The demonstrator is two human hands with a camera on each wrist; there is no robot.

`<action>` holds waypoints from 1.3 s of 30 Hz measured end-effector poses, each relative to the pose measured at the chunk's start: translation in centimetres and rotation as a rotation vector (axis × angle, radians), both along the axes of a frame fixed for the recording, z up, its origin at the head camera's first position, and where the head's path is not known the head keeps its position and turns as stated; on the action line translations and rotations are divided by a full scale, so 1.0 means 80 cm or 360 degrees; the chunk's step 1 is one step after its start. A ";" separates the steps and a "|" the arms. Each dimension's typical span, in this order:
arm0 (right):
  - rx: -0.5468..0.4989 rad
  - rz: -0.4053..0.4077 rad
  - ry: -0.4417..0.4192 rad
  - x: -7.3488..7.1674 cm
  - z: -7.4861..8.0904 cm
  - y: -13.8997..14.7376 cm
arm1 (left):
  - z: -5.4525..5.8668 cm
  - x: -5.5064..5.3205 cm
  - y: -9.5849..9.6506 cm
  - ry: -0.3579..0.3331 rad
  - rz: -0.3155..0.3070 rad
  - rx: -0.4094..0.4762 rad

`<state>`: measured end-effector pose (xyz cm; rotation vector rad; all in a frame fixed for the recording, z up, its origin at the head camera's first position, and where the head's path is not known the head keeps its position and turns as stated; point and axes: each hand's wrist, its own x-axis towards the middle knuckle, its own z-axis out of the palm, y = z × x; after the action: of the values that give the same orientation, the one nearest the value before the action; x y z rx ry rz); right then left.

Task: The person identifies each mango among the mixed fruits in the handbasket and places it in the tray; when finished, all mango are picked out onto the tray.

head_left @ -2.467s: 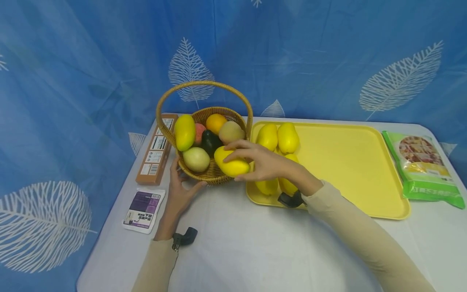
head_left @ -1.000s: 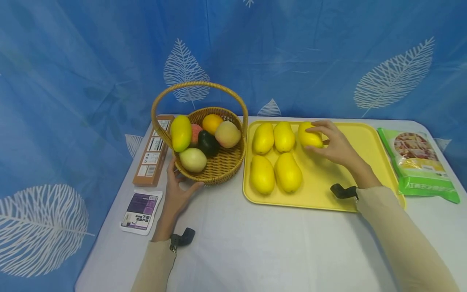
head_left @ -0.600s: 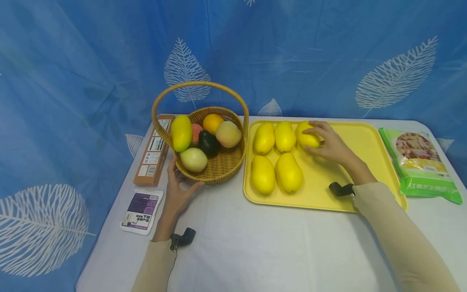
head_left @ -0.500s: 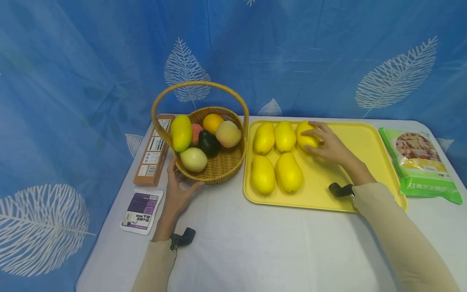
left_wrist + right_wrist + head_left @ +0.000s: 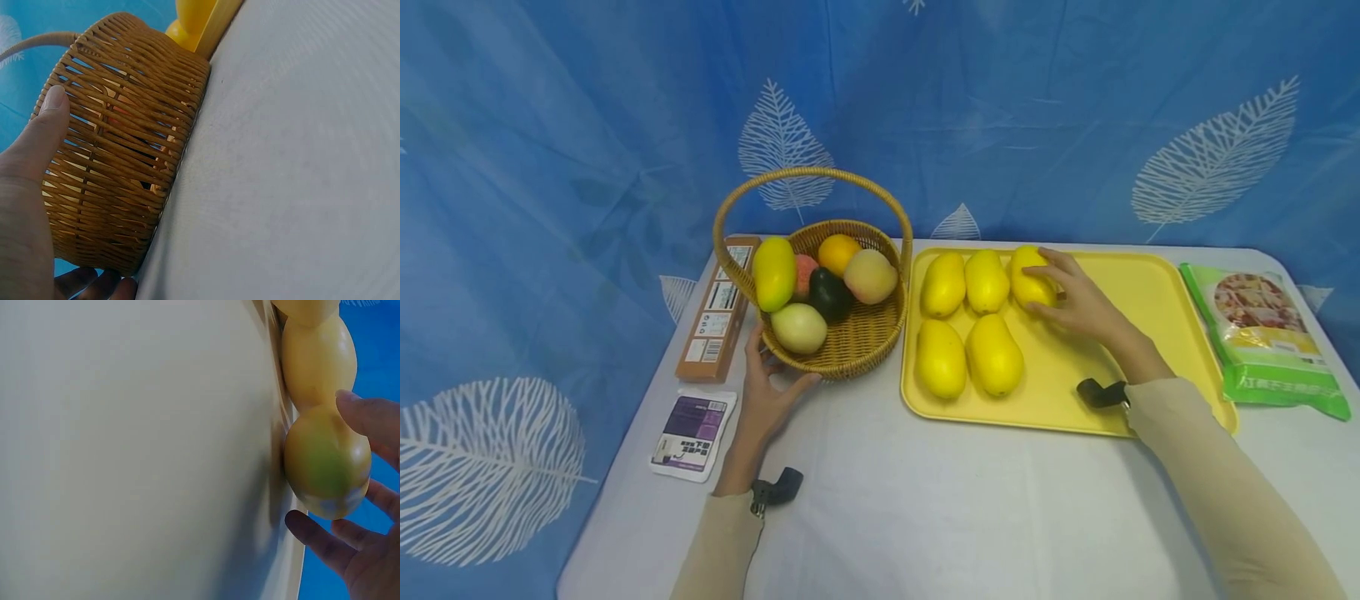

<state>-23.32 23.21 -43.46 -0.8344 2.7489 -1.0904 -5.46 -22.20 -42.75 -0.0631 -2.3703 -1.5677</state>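
My left hand (image 5: pixel 767 400) steadies the wicker basket (image 5: pixel 857 342) at its near left side; in the left wrist view the thumb (image 5: pixel 53 106) lies on the weave and the fingertips (image 5: pixel 103 284) curl at its far end. Inside are a yellow-green mango (image 5: pixel 774 273), an orange (image 5: pixel 838 254), a dark avocado (image 5: pixel 829 295), a peach (image 5: pixel 870 276), a reddish fruit (image 5: pixel 803 277) and a pale fruit (image 5: pixel 799 327). My right hand (image 5: pixel 1086 304) is around a yellow mango (image 5: pixel 1028 277) on the yellow tray (image 5: pixel 1120 292). Its fingers (image 5: pixel 322 544) are spread, one apart from the mango.
Several more yellow mangoes (image 5: pixel 996 356) lie in two rows at the tray's left. A brown box (image 5: pixel 715 325) and a purple-and-white packet (image 5: pixel 694 435) lie left of the basket. A green food bag (image 5: pixel 1266 337) lies right of the tray, and a blue curtain (image 5: pixel 1037 117) hangs behind.
The right hand has carried the mango from the basket to the tray's back row, beside two others. There it has turned more upright, and the fingers have loosened. The left hand stays at the basket.
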 end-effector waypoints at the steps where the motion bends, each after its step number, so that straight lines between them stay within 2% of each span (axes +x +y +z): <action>1: 0.0006 0.0005 0.0004 0.000 0.000 0.000 | 0.000 0.000 0.000 0.0000 0.0003 -0.0009; 8: 0.0070 -0.0045 0.0045 0.006 0.011 -0.003 | 0.000 0.001 0.001 0.0002 0.0000 -0.0003; 16: 0.0055 -0.0005 0.0140 0.025 0.044 -0.024 | 0.003 0.001 0.001 -0.0005 -0.0001 -0.0036; 21: 0.0001 0.0089 0.0228 0.039 0.065 -0.049 | 0.004 0.001 0.001 -0.0005 -0.0004 -0.0024; 26: -0.0023 0.0253 0.0316 0.056 0.080 -0.082 | 0.005 0.002 0.001 -0.0002 -0.0001 -0.0034; 30: -0.0014 0.0380 0.0316 0.069 0.088 -0.111 | 0.006 0.001 0.001 -0.0004 0.0008 -0.0038; 39: -0.0021 0.0469 0.0263 0.079 0.094 -0.151 | 0.003 0.000 0.000 -0.0036 0.0010 -0.0030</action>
<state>-17.02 11.11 -35.96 -1.3361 2.6276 -1.0238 -5.50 -22.21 -42.47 -0.0419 -2.4004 -1.5511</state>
